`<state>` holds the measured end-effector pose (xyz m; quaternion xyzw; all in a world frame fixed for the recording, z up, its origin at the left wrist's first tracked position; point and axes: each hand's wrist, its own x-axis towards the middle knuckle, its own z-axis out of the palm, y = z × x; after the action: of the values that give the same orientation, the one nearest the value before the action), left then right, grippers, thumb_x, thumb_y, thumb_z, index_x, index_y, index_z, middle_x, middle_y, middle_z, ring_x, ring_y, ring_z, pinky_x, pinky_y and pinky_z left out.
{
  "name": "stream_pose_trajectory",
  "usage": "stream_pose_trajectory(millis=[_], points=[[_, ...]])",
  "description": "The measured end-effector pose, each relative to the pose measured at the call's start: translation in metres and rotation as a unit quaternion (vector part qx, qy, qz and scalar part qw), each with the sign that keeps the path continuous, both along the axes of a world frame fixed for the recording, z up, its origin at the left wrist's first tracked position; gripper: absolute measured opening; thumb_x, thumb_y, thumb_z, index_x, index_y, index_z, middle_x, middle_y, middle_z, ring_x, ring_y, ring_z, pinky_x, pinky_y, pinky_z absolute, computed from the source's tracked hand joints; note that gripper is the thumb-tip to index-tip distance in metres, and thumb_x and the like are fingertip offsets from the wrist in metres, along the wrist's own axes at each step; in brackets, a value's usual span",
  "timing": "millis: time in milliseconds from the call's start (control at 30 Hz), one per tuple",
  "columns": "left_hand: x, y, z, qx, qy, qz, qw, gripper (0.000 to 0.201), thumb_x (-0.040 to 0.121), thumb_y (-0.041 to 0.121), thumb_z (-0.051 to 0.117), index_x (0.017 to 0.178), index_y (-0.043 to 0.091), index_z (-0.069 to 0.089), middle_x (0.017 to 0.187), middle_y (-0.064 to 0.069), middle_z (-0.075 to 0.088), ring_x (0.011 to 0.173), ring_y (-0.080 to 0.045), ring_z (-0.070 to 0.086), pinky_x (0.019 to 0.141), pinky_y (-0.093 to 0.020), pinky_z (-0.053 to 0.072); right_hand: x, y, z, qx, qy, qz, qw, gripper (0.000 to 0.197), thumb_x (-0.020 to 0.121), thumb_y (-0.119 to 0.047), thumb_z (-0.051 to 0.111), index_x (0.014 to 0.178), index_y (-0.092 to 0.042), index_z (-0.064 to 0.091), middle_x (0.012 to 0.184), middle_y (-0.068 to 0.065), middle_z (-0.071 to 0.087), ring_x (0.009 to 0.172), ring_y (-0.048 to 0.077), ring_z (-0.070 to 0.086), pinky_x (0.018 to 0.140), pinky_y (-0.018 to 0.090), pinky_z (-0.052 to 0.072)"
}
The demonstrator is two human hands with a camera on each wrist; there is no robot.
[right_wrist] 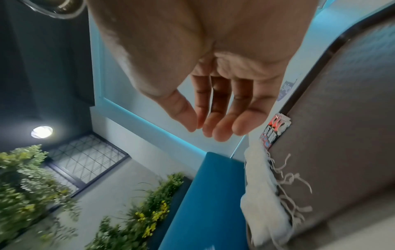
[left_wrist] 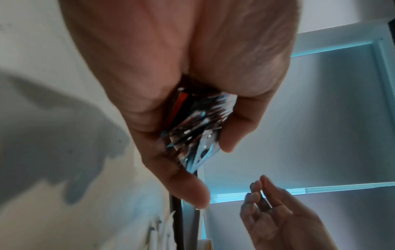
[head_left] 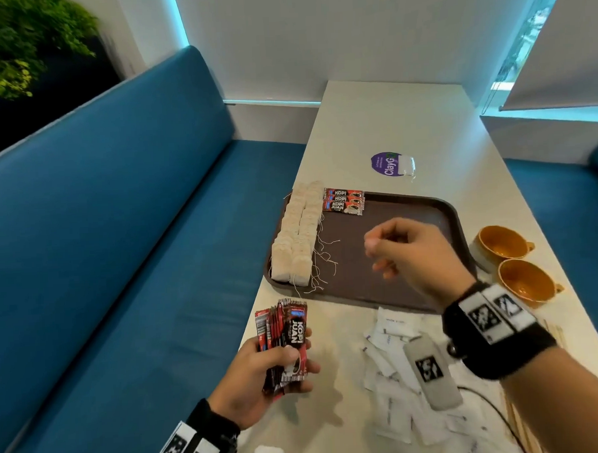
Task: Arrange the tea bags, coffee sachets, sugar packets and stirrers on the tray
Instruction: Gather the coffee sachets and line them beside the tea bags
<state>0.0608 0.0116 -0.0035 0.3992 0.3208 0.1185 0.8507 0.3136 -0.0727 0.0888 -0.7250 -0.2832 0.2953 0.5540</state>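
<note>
My left hand (head_left: pixel 263 375) clutches a fanned stack of coffee sachets (head_left: pixel 289 343) off the table's near left edge; my right hand (head_left: pixel 412 255) hovers empty, fingers relaxed, over the tray (head_left: pixel 441 213). The sachets look light, slick and floppy, so I'd pinch the top one by its crimped end.

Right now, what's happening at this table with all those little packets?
Someone is laying out drink supplies on a brown tray. Tea bags already line its left side, and three coffee sachets lie at the far edge. The left hand grips a bundle of coffee sachets; the right hand hovers empty above the tray. Sugar packets lie on the table.
</note>
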Motion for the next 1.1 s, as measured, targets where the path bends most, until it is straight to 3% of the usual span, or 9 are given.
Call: stream_pose_trajectory(millis=[133, 333, 467, 600, 700, 833, 933, 1033, 1100], points=[[-0.001, -0.020, 0.016, 0.008, -0.028, -0.019, 0.999, 0.034, 0.073, 0.001, 0.070, 0.106, -0.003, 0.071, 0.091, -0.025, 0.064, 0.090, -0.044, 0.071, 0.062, -0.044, 0.060, -0.049, -0.040, -0.016, -0.002, 0.017, 0.030, 0.999, 0.007, 0.088, -0.003, 0.074, 0.092, -0.009, 0.072, 0.074, 0.005, 0.070, 0.057, 0.018, 0.063, 0.056, 0.031, 0.052], [-0.003, -0.043, 0.034, 0.050, -0.048, -0.036, 0.997, 0.029, 0.081, 0.008, 0.073, 0.110, 0.011, 0.076, 0.104, -0.021, 0.072, 0.093, -0.041, 0.072, 0.065, -0.041, 0.062, -0.102, -0.073, -0.039, -0.003, 0.101, 0.058, 0.993, 0.027, 0.084, -0.019, 0.083, 0.107, -0.016, 0.069, 0.085, 0.006, 0.072, 0.064, 0.020, 0.067, 0.057, 0.032, 0.052], [-0.005, -0.052, 0.033, 0.057, -0.044, -0.009, 0.997, 0.031, 0.086, 0.006, 0.075, 0.116, 0.002, 0.072, 0.113, -0.030, 0.070, 0.098, -0.043, 0.071, 0.073, -0.044, 0.061, -0.117, -0.087, -0.049, 0.009, 0.105, 0.070, 0.992, 0.015, 0.084, -0.018, 0.082, 0.094, -0.011, 0.074, 0.088, 0.012, 0.074, 0.068, 0.020, 0.066, 0.061, 0.034, 0.055], [-0.007, -0.059, 0.032, 0.051, -0.017, -0.010, 0.998, 0.029, 0.087, 0.010, 0.074, 0.114, 0.004, 0.074, 0.115, -0.026, 0.072, 0.101, -0.039, 0.073, 0.069, -0.041, 0.062, -0.119, -0.097, -0.051, 0.026, 0.122, 0.059, 0.990, 0.010, 0.085, -0.013, 0.079, 0.091, -0.006, 0.075, 0.087, 0.016, 0.074, 0.073, 0.022, 0.068, 0.064, 0.033, 0.056], [-0.006, -0.062, 0.034, 0.052, -0.006, -0.025, 0.998, 0.028, 0.090, 0.017, 0.071, 0.116, 0.006, 0.073, 0.112, -0.024, 0.073, 0.095, -0.035, 0.073, 0.064, -0.040, 0.061, -0.116, -0.100, -0.053, 0.036, 0.150, 0.031, 0.988, 0.010, 0.090, -0.007, 0.073, 0.094, 0.001, 0.068, 0.090, 0.021, 0.074, 0.075, 0.027, 0.069, 0.065, 0.037, 0.057], [-0.006, -0.058, 0.032, 0.042, -0.027, -0.019, 0.999, 0.009, 0.094, 0.006, 0.067, 0.101, 0.006, 0.072, 0.101, -0.020, 0.070, 0.083, -0.034, 0.069, 0.062, -0.042, 0.060, -0.113, -0.104, -0.050, 0.055, 0.224, 0.005, 0.973, 0.005, 0.097, 0.000, 0.060, 0.100, 0.003, 0.058, 0.084, 0.022, 0.071, 0.070, 0.035, 0.067, 0.062, 0.043, 0.057], [-0.002, -0.055, 0.028, 0.027, -0.038, -0.003, 0.999, 0.029, 0.087, 0.014, 0.075, 0.111, 0.009, 0.059, 0.085, -0.011, 0.061, 0.073, -0.028, 0.064, 0.066, -0.043, 0.059, -0.110, -0.107, -0.051, 0.061, 0.238, -0.009, 0.969, 0.008, 0.097, 0.001, 0.059, 0.103, 0.000, 0.063, 0.083, 0.018, 0.066, 0.063, 0.031, 0.061, 0.056, 0.039, 0.054], [0.004, -0.056, 0.027, 0.010, -0.024, 0.020, 0.999, 0.022, 0.092, 0.030, 0.070, 0.097, 0.011, 0.061, 0.076, -0.004, 0.052, 0.065, -0.018, 0.053, 0.064, -0.039, 0.056, -0.105, -0.109, -0.055, 0.046, 0.191, -0.012, 0.980, 0.012, 0.094, 0.000, 0.066, 0.102, -0.004, 0.073, 0.084, 0.015, 0.070, 0.060, 0.024, 0.059, 0.054, 0.035, 0.050], [0.007, -0.057, 0.025, 0.012, -0.006, 0.030, 0.999, 0.019, 0.091, 0.029, 0.070, 0.097, 0.012, 0.063, 0.077, -0.005, 0.053, 0.061, -0.016, 0.050, 0.060, -0.036, 0.053, -0.102, -0.111, -0.057, 0.039, 0.167, -0.004, 0.985, 0.012, 0.090, -0.001, 0.071, 0.100, -0.005, 0.076, 0.079, 0.014, 0.072, 0.059, 0.022, 0.058, 0.054, 0.033, 0.050]])
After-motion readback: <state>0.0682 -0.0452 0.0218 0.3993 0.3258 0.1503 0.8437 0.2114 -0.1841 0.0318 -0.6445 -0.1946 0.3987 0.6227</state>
